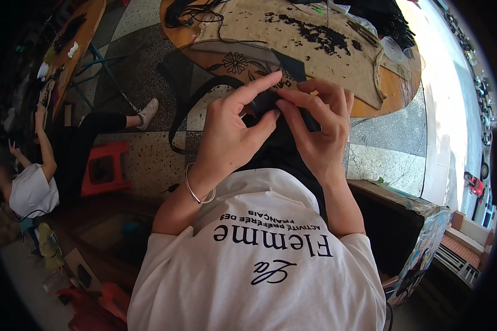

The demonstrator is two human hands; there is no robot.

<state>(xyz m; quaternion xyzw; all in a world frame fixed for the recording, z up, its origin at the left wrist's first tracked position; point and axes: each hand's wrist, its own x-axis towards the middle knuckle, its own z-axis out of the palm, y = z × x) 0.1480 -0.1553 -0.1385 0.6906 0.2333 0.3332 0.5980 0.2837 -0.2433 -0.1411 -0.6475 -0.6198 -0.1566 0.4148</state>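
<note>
Lower frame: white shirt (pixel 259 259), forearms rising from it; thin bangle (pixel 196 190) on the left wrist.

Centre: both hands meet over the lap. Left hand (pixel 226 132) has its grip pressed together, thumb and middle fingers pinching a small black piece (pixel 265 102), index finger stretched out straight over it toward the upper right. Right hand (pixel 320 127) also pinches the piece, fingertips closed on its right end, touching the left thumb. The piece sits between the two grips, mostly hidden by fingers; its exact shape cannot be told. A black strap (pixel 190 107) loops down and left from it.

Judgement: fine fitting work. Best done with both pinches close to the join, strap slack, piece kept steady and turned toward the eyes.

Beyond, upper frame: round wooden counter (pixel 392 91) with beige cloth (pixel 292 44), a scatter of small black beads (pixel 315 33), black cords (pixel 193 11).

Left of frame: another person seated low, near a red stool (pixel 105 168).
</note>
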